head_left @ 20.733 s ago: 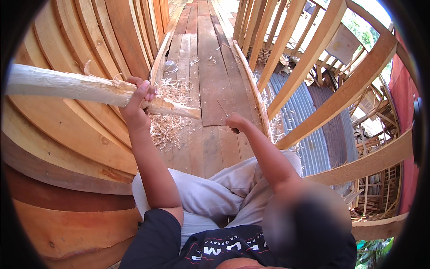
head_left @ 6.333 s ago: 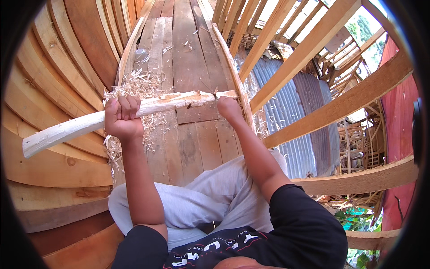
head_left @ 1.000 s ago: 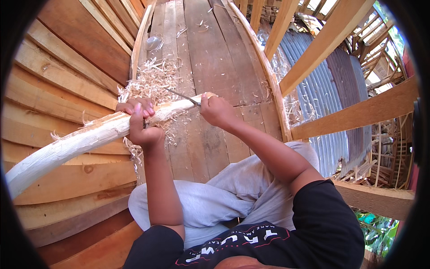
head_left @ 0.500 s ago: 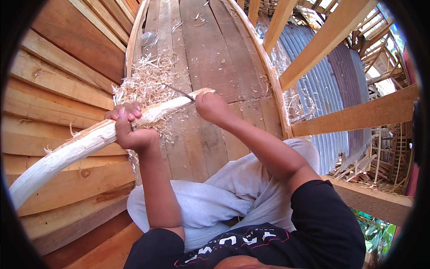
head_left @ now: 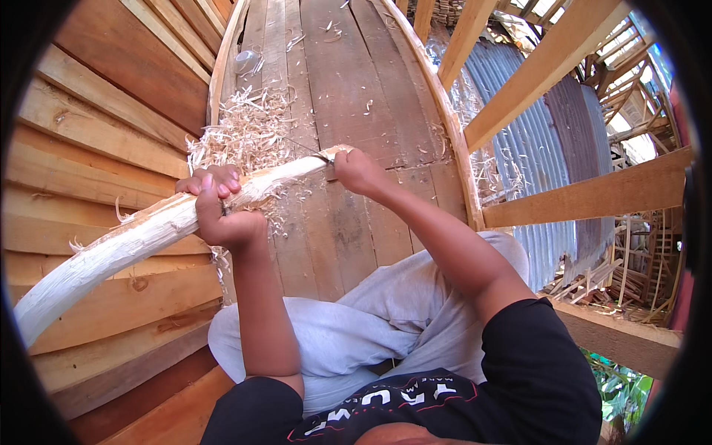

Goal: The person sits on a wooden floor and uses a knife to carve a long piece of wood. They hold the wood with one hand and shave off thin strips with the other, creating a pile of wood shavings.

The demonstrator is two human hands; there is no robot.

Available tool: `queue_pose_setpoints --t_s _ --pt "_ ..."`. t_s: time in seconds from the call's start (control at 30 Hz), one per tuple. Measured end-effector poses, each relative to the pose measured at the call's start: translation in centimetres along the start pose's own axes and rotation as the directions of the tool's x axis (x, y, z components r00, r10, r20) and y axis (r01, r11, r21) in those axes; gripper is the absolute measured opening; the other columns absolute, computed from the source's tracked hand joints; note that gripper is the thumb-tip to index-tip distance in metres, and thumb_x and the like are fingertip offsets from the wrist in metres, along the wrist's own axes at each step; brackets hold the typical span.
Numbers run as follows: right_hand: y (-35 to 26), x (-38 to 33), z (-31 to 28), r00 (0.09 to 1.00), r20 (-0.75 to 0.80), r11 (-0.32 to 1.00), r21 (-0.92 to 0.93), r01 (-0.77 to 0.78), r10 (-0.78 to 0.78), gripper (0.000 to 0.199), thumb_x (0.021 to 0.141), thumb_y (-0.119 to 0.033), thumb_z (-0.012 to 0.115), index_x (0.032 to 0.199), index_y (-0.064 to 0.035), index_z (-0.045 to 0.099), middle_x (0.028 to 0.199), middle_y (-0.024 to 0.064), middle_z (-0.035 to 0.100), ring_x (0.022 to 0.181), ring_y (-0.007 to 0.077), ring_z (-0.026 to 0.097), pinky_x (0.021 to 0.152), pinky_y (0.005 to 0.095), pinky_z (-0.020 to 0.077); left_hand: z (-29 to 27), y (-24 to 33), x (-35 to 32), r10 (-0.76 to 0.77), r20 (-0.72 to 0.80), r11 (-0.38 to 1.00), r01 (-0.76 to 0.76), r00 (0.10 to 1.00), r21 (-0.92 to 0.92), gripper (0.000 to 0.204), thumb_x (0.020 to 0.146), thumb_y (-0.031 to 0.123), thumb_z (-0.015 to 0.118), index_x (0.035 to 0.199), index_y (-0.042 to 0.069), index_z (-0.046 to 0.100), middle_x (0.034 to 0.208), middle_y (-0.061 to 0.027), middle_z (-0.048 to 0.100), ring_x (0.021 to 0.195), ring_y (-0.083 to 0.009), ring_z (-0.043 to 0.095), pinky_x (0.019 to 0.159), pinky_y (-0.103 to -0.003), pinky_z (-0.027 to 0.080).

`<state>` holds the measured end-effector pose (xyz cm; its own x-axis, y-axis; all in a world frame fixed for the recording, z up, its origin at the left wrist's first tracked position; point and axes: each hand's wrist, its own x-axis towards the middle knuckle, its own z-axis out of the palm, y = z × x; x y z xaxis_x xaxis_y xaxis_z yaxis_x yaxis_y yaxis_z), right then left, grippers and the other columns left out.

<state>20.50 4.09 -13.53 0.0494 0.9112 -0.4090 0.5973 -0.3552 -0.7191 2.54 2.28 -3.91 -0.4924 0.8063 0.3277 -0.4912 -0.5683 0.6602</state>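
A long, curved, peeled pale wooden pole (head_left: pixel 133 241) slants from the lower left up to a point in front of me. My left hand (head_left: pixel 228 215) is wrapped round it near the middle, thumb uppermost. By the pole's far end my right hand (head_left: pixel 357 172) is closed on a knife; its thin dark blade (head_left: pixel 319 154) reaches leftward across the wood. The handle is hidden inside my fist. Curled slivers hang from the pole's underside and upper edge.
A heap of wood shavings (head_left: pixel 245 137) lies on the plank floor (head_left: pixel 356 81), beside a clear plastic cup (head_left: pixel 248 62). A board wall (head_left: pixel 96 185) rises at my left. To the right are wooden rails (head_left: pixel 586 189) and corrugated metal sheets (head_left: pixel 526 104).
My right hand and the knife have shifted slightly right, toward the pole's tip. My left hand and the pole have moved only a little.
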Motion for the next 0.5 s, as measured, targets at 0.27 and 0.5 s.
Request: queue_pose_setpoints --t_s 0.27,0.5 --pt "0.1 -0.1 1.1 0.997 -0.074 0.999 -0.042 0.01 -0.013 0.052 0.094 -0.031 0.031 0.094 0.0095 0.064 0.102 0.0338 0.06 0.099 0.0472 0.059 0.09 0.0507 0.0442 -0.8 -0.1 0.6 -0.007 0.011 1.0 0.007 1.0 0.005 0.015 0.076 0.004 0.05 0.081 0.013 0.039 0.063 0.0 0.037 0.057 -0.0122 0.039 0.063 -0.03 0.038" --pt "-0.5 -0.8 0.1 0.998 -0.049 0.991 -0.132 0.02 -0.027 0.043 0.092 -0.023 0.037 0.101 0.0103 0.062 0.104 0.0315 0.062 0.099 0.0449 0.06 0.086 0.0489 0.0471 -0.4 -0.6 0.3 0.011 0.17 0.998 -0.002 0.985 -0.055 0.016 0.076 0.001 0.049 0.082 0.012 0.039 0.062 -0.0011 0.039 0.054 -0.0116 0.039 0.061 -0.029 0.039"
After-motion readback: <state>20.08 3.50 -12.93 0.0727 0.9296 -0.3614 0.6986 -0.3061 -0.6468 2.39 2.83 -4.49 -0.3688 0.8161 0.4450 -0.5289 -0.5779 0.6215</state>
